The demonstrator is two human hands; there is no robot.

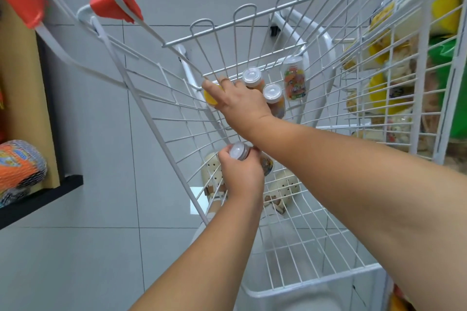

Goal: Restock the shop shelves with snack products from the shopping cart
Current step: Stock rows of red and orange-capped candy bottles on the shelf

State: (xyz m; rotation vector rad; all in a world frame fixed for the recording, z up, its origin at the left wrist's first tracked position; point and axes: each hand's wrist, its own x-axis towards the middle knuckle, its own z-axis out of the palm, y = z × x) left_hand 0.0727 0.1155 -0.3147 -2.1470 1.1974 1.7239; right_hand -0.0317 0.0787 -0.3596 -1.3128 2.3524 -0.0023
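Head view has you mid-pickup in the cart (316,281): left hand (240,174) curled round a clear-lidded jar (238,151), right hand (237,103) spread over a yellow-lidded jar (211,97) (grip unclear here). Next, secure it and lift both out.

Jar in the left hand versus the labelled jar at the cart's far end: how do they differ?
The held jar is gripped by the left hand, lid facing the camera, body mostly hidden; the labelled jar lies untouched on the cart wire, side and colourful label showing. Both have clear lids.
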